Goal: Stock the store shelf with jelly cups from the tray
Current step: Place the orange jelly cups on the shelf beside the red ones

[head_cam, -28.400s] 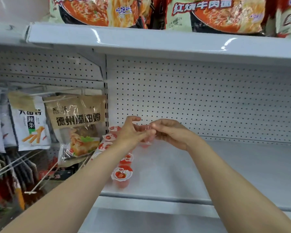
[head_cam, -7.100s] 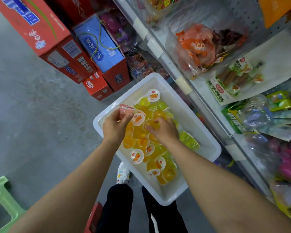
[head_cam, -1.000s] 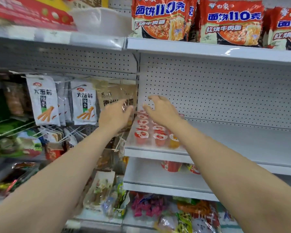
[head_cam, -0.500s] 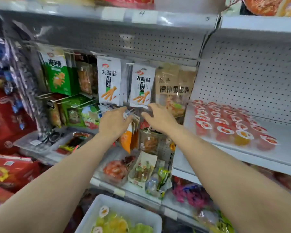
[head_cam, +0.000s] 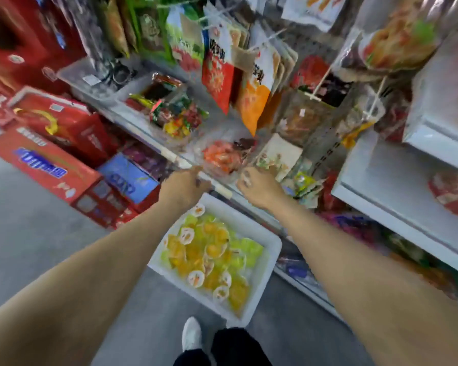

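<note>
tray: white rectangular plastic tray (head_cam: 271, 256) on the grey floor, below both hands, at the foot of the shelving
cups: small clear jelly cups w/ yellow, orange and green filling (head_cam: 209, 256), heaped loose in the tray, some lids up, some tipped
L hand: left hand (head_cam: 183, 187) above the tray's far-left corner, fingers loosely curled, nothing in it that I can see
R hand: right hand (head_cam: 258, 187) above the tray's far edge, just right of the L hand; fingers bent, looks empty, but the blur leaves it uncertain
shelf: white metal store shelf (head_cam: 397, 180) up and right of the tray; red round lids on it at the frame's right edge
step: judged as the reach back down to the tray for more cups
how to do it well: drop both hands straight into the heap, take cups that sit lid-up near the top, grip by the side walls not the foil lids, a few per hand so none slip on the lift; keep wrists off the hanging snack bags above the tray
hidden / unclear: whole frame motion-blurred; fingertips of both hands smeared; cup count in tray can't be read; cups under the top layer hidden; shelf row mostly cut off at right edge; print on lids unreadable; near end of tray partly behind the person's white shoe (head_cam: 192, 332) and dark trouser legs
</note>
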